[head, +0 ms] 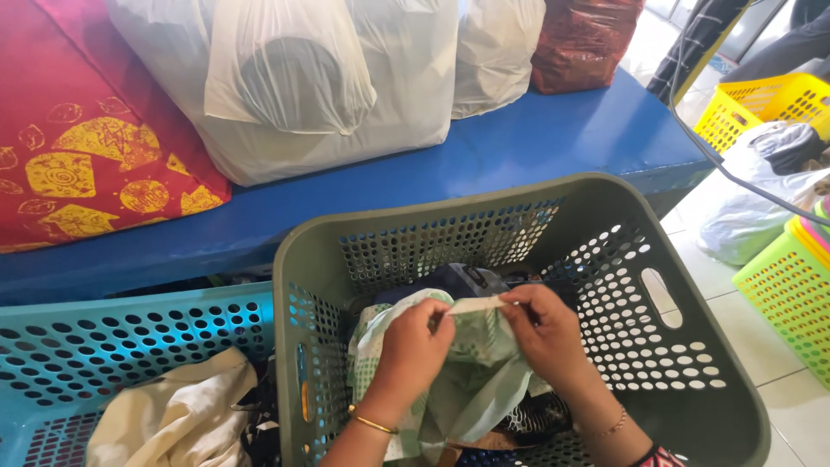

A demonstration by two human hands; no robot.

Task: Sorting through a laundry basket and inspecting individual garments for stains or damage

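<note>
— What's being handled there?

— A pale green patterned cloth (462, 363). It is bunched up inside the grey-green basket (692, 346), and both hands are on its top edge, holding a narrow cream hem (474, 304) stretched flat between them.

— How are the hands set?

— The left hand (415, 342) is curled, thumb and fingers pinched shut on the near end of the hem, wrist bent, a gold bangle just below it. The right hand (546, 333) pinches the other end the same way, fingers folded over the cloth, knuckles up. The two hands are near each other, the hem bridging the gap.

— And the rest of the cloth?

— It hangs below both hands and drapes under the wrists, over dark clothes (462, 281) lying deeper in the basket, just beyond the fingertips.

— Anything alongside?

— To the left of the left forearm, a turquoise basket (104, 346) with a cream garment (177, 415) in it. Beyond the hands, a blue bench (519, 147) carrying white plastic bags (406, 78). Off to the right, yellow and lime baskets (778, 99).
</note>
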